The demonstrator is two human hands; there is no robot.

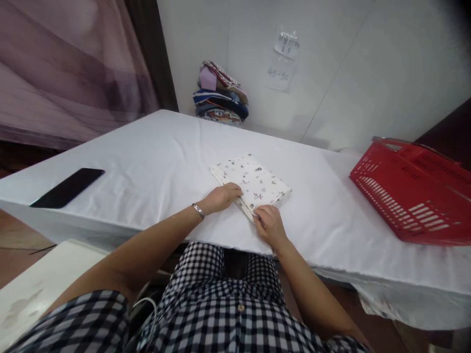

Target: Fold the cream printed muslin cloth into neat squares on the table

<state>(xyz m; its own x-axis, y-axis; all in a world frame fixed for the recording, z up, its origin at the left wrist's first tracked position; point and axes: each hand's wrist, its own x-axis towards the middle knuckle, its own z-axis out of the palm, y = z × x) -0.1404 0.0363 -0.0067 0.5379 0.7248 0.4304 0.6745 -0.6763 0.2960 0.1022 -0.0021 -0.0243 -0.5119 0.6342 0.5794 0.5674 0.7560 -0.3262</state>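
Note:
A folded white cloth (257, 179) printed with small figures lies in a flat, layered square on the white-covered table (154, 162). Its near-left edge shows several stacked layers. My left hand (222, 197) is closed on that edge, fingers together on the top layer. At the near corner, my right hand (270, 224) pinches the cloth between thumb and curled fingers. The undersides of both hands' grips are hidden. Whether the cloth is a garment or a sheet I cannot tell.
A dark phone-like slab (68, 188) lies at the table's left end. A red plastic basket (415, 191) stands tilted at the right. Folded clothes (221, 95) are piled at the back against the wall (331, 59). A white surface (47, 284) sits lower left.

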